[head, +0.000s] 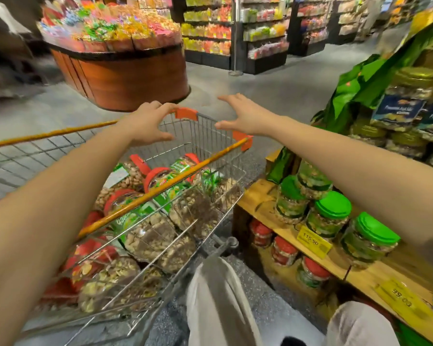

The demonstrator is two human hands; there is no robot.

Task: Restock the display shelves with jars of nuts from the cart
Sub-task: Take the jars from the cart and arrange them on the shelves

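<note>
A wire shopping cart [205, 136] with orange rails stands in front of me, filled with several clear jars of nuts [148, 236], most with red lids. Both my arms reach out over it. My left hand [148, 123] hovers over the cart's far end with fingers spread and lightly curved, holding nothing. My right hand [243, 113] is spread wide above the far right corner, also empty. To the right, a wooden display shelf [263, 198] carries green-lidded jars [330, 216] on top and red-lidded jars [284, 250] on the level below.
Yellow price tags [313, 242] hang on the shelf edge. Higher tiers at right hold gold-lidded jars [408, 96] and green bags. A round wooden candy stand [125, 68] sits beyond the cart, with stocked aisles behind. My legs in light trousers stand between cart and shelf.
</note>
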